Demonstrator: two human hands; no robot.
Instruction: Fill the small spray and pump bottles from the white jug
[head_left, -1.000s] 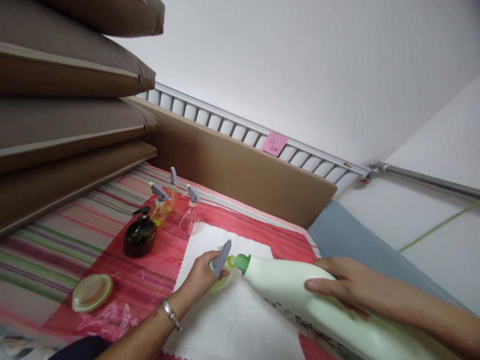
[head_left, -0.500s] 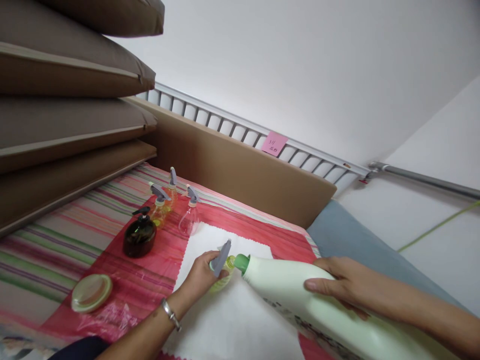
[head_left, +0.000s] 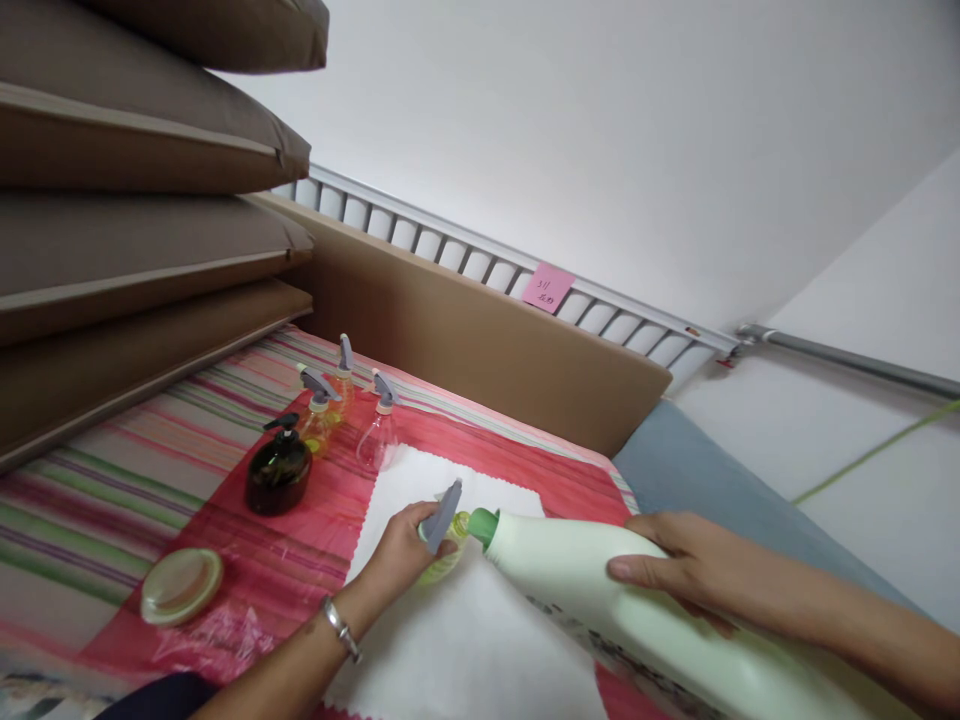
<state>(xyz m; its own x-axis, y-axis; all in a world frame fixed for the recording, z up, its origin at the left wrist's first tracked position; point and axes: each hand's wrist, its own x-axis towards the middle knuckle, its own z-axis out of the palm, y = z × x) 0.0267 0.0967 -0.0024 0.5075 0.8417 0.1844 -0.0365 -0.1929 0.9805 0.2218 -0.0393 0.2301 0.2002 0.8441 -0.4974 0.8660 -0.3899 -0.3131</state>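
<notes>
My left hand (head_left: pixel 401 552) is closed round a small yellow-green spray bottle (head_left: pixel 448 552) and holds its grey spray head (head_left: pixel 443 516) against the side. My right hand (head_left: pixel 686 572) grips a large white detergent bottle (head_left: pixel 600 600), tipped so its green neck (head_left: pixel 484 525) meets the small bottle's mouth. Both stand over a white cloth (head_left: pixel 457 630) on a red striped cloth (head_left: pixel 285 560).
Behind are three small spray bottles (head_left: pixel 345 400), a dark pump bottle (head_left: pixel 277 472) and a pale round lid (head_left: pixel 181 586). Brown cushions (head_left: pixel 135 250) are stacked at left. A cardboard panel (head_left: pixel 480 350) with a railing and a pink note (head_left: pixel 548 288) lies beyond.
</notes>
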